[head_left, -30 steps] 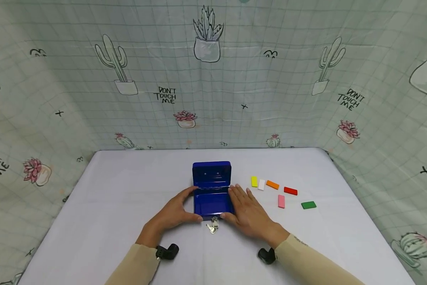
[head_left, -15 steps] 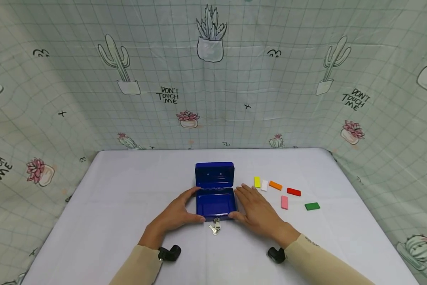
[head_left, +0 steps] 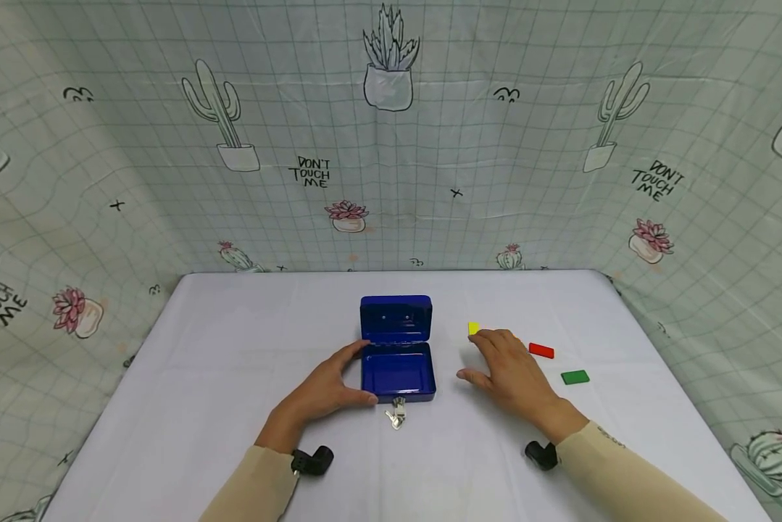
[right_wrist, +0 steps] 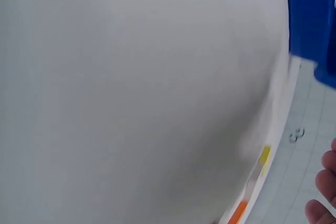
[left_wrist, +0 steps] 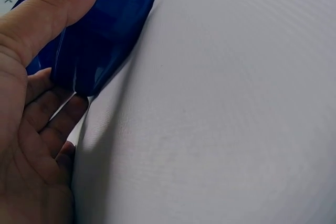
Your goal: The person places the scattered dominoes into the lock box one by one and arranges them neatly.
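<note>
A small blue metal lockbox (head_left: 398, 373) stands on the table, its lid (head_left: 396, 319) raised at the back. A small lock with keys (head_left: 396, 416) hangs at its front edge. My left hand (head_left: 319, 395) holds the box's left side, thumb at the front corner and fingers along the far part. Away to the right of the box, my right hand (head_left: 517, 377) hovers with relaxed fingers near a yellow block (head_left: 473, 328). The right wrist view shows a white block (right_wrist: 254, 178) and an orange block (right_wrist: 239, 212), both hidden behind that hand in the head view.
Farther right lie a red block (head_left: 541, 351) and a green block (head_left: 575, 377). White cloth covers the table (head_left: 234, 348). A patterned curtain (head_left: 391, 159) hangs behind and along both sides.
My right hand has left the box's right side and moved right, over the small blocks, covering the white, orange and pink ones. My left hand stays at the box.
</note>
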{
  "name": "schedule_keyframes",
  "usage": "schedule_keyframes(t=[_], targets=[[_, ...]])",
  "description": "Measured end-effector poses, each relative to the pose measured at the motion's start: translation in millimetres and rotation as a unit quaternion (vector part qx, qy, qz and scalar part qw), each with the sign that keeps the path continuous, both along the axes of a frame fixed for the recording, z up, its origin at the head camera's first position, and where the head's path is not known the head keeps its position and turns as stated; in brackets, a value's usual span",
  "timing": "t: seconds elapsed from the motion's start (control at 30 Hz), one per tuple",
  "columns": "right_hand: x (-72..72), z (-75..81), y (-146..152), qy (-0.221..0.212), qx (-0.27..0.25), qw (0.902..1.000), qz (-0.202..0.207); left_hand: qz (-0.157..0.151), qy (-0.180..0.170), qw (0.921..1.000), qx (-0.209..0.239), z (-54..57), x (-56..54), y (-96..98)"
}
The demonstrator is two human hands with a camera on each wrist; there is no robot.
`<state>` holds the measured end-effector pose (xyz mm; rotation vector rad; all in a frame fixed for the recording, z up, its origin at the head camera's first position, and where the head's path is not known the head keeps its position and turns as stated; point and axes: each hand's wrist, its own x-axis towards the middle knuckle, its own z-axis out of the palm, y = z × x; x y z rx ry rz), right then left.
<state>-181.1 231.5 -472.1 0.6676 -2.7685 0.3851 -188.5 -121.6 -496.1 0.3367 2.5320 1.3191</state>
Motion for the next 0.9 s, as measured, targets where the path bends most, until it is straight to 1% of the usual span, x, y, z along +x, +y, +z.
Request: schedule_keyframes(t=[0.13,0.3,0.4,0.57,0.7,0.8,0.9], targets=[[-1.0,-1.7,16,0.011,0.007,0.9999,-0.011,0.000,-0.004,1.0000,0.004,-0.1,-1.9,-0.2],[-1.6,-2.2,33,0.047,0.001,0.9989,-0.008,0.000,-0.006,1.0000,0.005,0.2,-3.6,-1.8],[-3.1,-0.5,42,0.055,-0.004,0.9985,-0.006,-0.003,-0.006,1.0000,0.003,2.7,-4.2,-3.5],[-1.8,3.2,59,0.032,0.006,0.9992,-0.023,-0.008,-0.009,0.9999,0.005,4.0,-3.6,-5.0],[0.7,4.0,74,-0.002,0.016,0.9990,-0.041,-0.007,-0.013,0.9999,0.005,2.8,-2.5,-3.7],[1.0,3.4,83,-0.024,0.028,0.9984,-0.043,-0.002,-0.018,0.9998,0.011,2.8,-1.9,-2.3],[0.4,1.9,90,-0.030,0.045,0.9979,-0.037,-0.001,-0.020,0.9997,0.016,2.2,-1.5,-1.3]])
